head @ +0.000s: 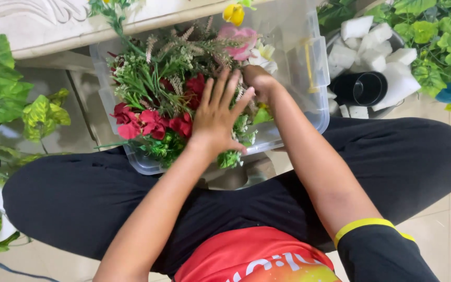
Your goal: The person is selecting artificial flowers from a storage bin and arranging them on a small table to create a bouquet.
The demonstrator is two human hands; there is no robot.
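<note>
A clear plastic bin [317, 112] sits on the floor in front of my crossed legs, filled with artificial flowers: red blooms [147, 124], a pink flower [238, 39], a yellow flower [234, 14] and green sprigs [147, 78]. My left hand [217, 116] lies flat on top of the bunch with its fingers spread. Deeper in the bin, near the white blossoms [263, 55], my right hand [257, 81] reaches in; its fingers are buried among the stems, so I cannot see what they hold.
A round bowl [335, 39] at the upper right holds white foam blocks [377, 49] and a black cylinder [362, 89]. Leafy green plants stand at the left [6, 99] and the upper right [439, 36]. A pale carved ledge [43, 26] runs behind the bin.
</note>
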